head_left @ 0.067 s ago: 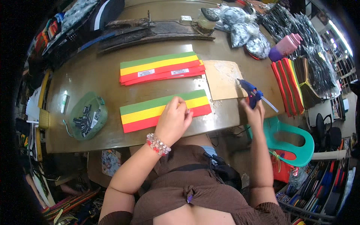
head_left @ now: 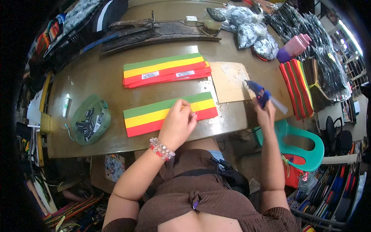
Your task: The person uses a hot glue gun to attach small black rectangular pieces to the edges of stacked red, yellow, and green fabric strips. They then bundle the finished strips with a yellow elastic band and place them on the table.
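A green, yellow and red striped fabric band (head_left: 154, 114) lies flat on the table in front of me. Over its right half rests my left hand (head_left: 179, 121), fingers curled in a pinch; whatever is between them is too small to make out. My right hand (head_left: 266, 116) grips a blue glue gun (head_left: 259, 92), slightly blurred, with a pale glue stick (head_left: 279, 105) poking out of its back end. The gun's tip is over the right edge of a tan board (head_left: 230, 87). Behind the first band, more striped bands (head_left: 166, 69) with white labels are stacked.
On the left, a green translucent basket (head_left: 101, 127) holds small dark labels, beside a white tube (head_left: 66, 105). A pink and purple bottle (head_left: 295, 47), striped bundles (head_left: 295, 89) and plastic-wrapped packs (head_left: 251, 34) line the right. A green plastic chair (head_left: 309, 152) stands below the table's right edge.
My right hand has shifted slightly to the right, turning the glue gun a little. The left hand has barely moved, and the bands lie as before.
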Tool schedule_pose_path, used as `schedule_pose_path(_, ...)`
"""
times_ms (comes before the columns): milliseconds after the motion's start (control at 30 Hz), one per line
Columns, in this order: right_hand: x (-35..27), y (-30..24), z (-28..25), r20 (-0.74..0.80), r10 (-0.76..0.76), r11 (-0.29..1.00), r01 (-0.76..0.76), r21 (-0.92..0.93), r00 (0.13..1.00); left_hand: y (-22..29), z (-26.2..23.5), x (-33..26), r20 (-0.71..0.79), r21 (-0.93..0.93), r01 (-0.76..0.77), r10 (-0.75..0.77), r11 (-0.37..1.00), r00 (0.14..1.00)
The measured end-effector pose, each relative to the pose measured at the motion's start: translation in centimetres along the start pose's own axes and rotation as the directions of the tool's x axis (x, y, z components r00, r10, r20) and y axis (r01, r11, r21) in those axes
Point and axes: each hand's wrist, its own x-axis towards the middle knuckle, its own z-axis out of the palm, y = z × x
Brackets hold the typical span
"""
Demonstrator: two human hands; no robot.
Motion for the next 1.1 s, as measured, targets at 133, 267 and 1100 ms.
schedule_pose_path(133,5.3,-3.4,-4.2,0.249,0.055,0.958,0.019,-0.285,0.967,-0.9,-1.0,-0.4,0.059,-0.147,0.189,-0.182,0.971,0.982)
schedule_pose_path(267,5.1,-8.7,-5.7,0.358,-0.055,0.814,0.25,-0.524,0.932,-1.2,-2.0,-0.8,0.07,-0.257,0.235,-0.224,0.937,0.972)
schedule_pose_path(1100,-3.0,-17.0,-1.8,0.611,-0.304,0.789,0.552,-0.269,0.732,-1.7,-1.3,-2.0,-0.002,-0.469,0.161,-0.184,0.868,0.983)
